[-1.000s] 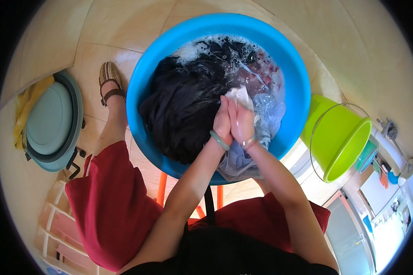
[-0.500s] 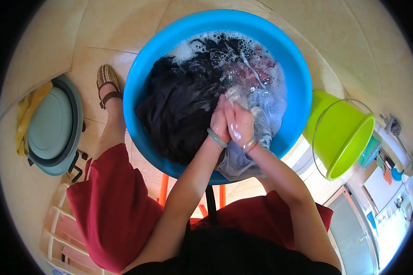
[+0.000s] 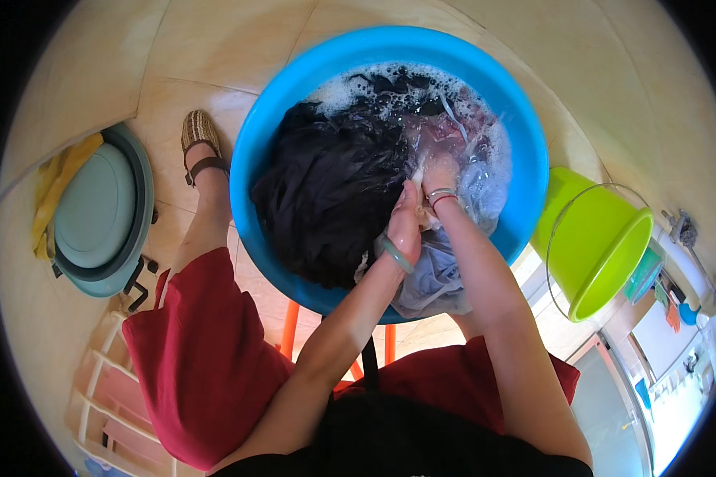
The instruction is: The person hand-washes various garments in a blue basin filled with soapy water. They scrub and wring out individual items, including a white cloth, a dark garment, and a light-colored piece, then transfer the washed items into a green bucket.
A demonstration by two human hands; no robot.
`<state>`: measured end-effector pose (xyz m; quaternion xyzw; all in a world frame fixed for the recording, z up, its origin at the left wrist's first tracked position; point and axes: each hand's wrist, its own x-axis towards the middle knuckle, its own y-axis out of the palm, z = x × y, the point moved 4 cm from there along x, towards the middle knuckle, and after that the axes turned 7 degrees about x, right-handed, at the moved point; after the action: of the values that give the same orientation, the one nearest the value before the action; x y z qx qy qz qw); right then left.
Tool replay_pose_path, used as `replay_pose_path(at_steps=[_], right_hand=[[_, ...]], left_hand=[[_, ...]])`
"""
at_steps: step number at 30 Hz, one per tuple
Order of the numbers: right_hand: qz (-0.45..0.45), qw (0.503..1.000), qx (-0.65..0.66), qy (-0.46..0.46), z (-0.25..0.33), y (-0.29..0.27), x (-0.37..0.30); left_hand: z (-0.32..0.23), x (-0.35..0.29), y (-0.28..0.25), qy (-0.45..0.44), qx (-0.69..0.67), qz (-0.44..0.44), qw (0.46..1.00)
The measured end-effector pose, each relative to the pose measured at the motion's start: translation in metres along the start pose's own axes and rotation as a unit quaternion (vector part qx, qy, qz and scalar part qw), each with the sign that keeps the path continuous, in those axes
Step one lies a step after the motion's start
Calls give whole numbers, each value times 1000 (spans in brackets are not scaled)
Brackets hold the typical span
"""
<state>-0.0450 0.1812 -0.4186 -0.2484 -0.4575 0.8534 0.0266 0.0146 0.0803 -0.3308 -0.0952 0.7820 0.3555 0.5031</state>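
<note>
Head view looks down on a round blue plastic tub (image 3: 525, 119), where soapy water and white foam (image 3: 338, 89) surround wet laundry. Black fabric (image 3: 326, 183) fills the tub's left part; a reddish cloth (image 3: 449, 127) lies under suds at the far right, and a pale bluish garment (image 3: 433, 274) rests at the near right side.

The left hand (image 3: 406, 222), with a green bangle (image 3: 396, 253), has its fingers closed on a small whitish cloth (image 3: 428, 217), which is between both hands. The right hand (image 3: 440, 171) dips beside it; its fingers are partly underwater, so I cannot tell their grip.

A lime-green bucket (image 3: 593, 242) stands right of the tub. On the black top (image 3: 390, 437), a small pale mark at the lower edge is cut off and unreadable.
</note>
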Motion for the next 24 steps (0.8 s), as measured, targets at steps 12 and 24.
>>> replay_pose_path(at_steps=[12,24], right_hand=[[42,970,195,-139,110,-88,-113],[7,992,-90,-92,40,-31,1]], left_hand=[[0,9,-13,-43,-164,141,975],[-19,-6,3,-18,-48,1,999]])
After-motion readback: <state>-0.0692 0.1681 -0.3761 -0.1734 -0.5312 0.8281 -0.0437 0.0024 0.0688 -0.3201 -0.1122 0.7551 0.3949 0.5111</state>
